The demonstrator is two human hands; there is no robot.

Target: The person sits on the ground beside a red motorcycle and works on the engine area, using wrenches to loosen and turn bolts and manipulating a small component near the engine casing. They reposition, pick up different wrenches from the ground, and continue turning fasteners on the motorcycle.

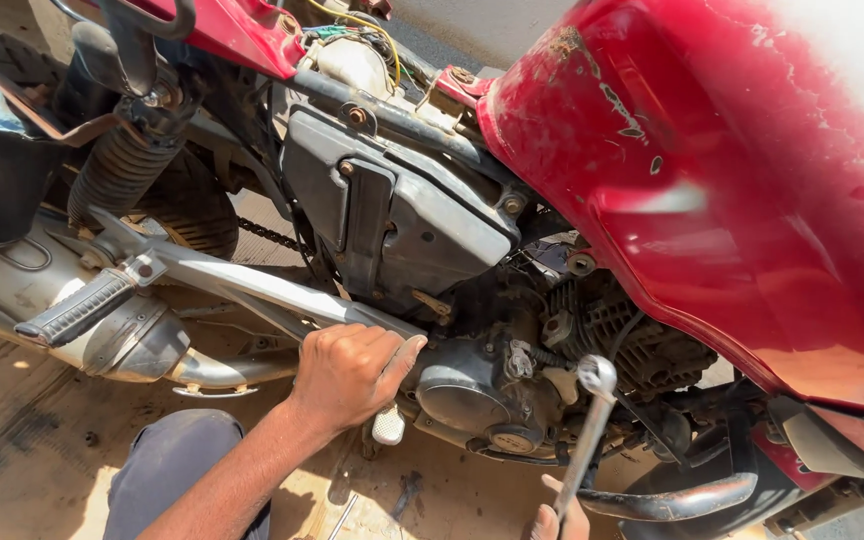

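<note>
Red motorcycle, one wrench, two hands: left hand, right hand

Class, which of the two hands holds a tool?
The right hand, at the bottom edge, grips a chrome wrench. The left hand grips the motorcycle frame bar instead.

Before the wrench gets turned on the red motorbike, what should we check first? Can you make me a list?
1. Right hand grips the ratchet wrench: ok, though only fingertips show at the picture's bottom edge.
2. Wrench head sits on a bolt: cannot tell; it is up by the engine, but no fastener shows under it.
3. Left hand steadies the bike: ok, it rests on the silver frame bar by the engine cover.
4. Left fingers away from the wrench's path: ok, the hands are apart.
5. Bike stands firmly: cannot tell, no stand in view.
</note>
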